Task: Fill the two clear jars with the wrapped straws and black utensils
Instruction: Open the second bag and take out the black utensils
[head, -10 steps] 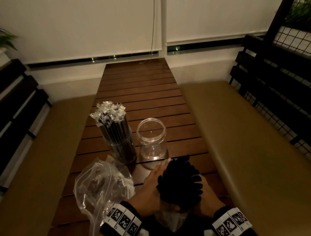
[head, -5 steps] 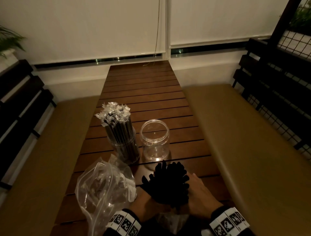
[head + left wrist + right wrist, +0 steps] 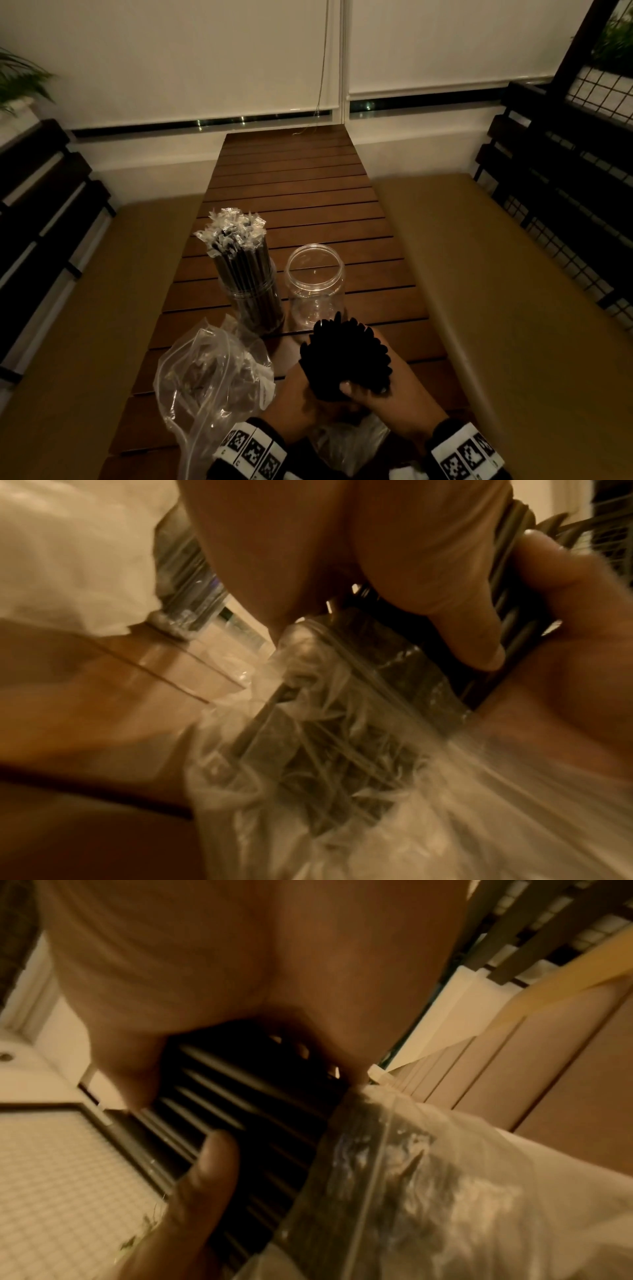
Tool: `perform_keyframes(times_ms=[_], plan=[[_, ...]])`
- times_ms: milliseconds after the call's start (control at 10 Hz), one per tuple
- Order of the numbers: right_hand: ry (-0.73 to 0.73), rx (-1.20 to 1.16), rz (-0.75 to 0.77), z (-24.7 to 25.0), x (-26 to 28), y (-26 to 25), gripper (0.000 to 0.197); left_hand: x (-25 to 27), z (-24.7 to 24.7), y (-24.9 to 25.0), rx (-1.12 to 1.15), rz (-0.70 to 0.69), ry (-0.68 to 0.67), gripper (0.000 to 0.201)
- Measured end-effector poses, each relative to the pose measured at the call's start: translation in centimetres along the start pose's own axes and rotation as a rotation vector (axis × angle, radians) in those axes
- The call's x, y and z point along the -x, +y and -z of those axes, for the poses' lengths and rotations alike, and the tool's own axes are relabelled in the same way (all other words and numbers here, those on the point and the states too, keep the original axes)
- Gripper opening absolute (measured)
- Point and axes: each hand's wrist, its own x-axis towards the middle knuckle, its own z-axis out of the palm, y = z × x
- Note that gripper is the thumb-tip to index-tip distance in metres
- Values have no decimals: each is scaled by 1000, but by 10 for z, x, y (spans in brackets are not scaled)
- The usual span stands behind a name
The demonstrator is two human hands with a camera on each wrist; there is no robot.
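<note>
Left hand (image 3: 301,394) lowered onto handles; both hands clasp glossy black utensils (image 3: 346,359).

Both hands meet low over the near end of the table, wrists side by side, each wearing a black band with white square-patterned markers. The left hand (image 3: 301,394) curls around the lower part of a bundle of black plastic utensils (image 3: 346,359). The right hand (image 3: 387,401) grips the same bundle from the other side, its thumb (image 3: 209,1164) pressed across the handles.
</note>
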Motion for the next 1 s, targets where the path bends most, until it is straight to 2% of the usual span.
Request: perform_keyframes(times_ms=[100,200,300,400,500,600,700,800,900,1000], plan=[[-7,37,66,1,-4,-4,59,5,8,-19,-2,140,31,78],[27,11,86,4,-6,-5,33,9,14,-41,3,149,10,88],[116,13,115,2,-7,-3,12,6,18,-29,-203,144,4,59],[144,15,130,2,-9,0,14,-5,15,-32,-208,155,45,54],[137,49,124,-1,-11,3,21,-5,14,-27,-159,216,20,37],[111,102,86,-2,-11,0,26,3,20,-29,-64,162,12,38],[114,121,93,-2,-10,-6,52,8,22,-21,-27,123,29,80],[136,155,100,-4,-12,-9,49,4,22,-15,70,12,98,111],[155,157,121,-6,-13,-13,39,0,25,-1,86,-71,78,115],[185,171,141,-6,-11,-14,37,0,28,7,156,-104,102,111]])
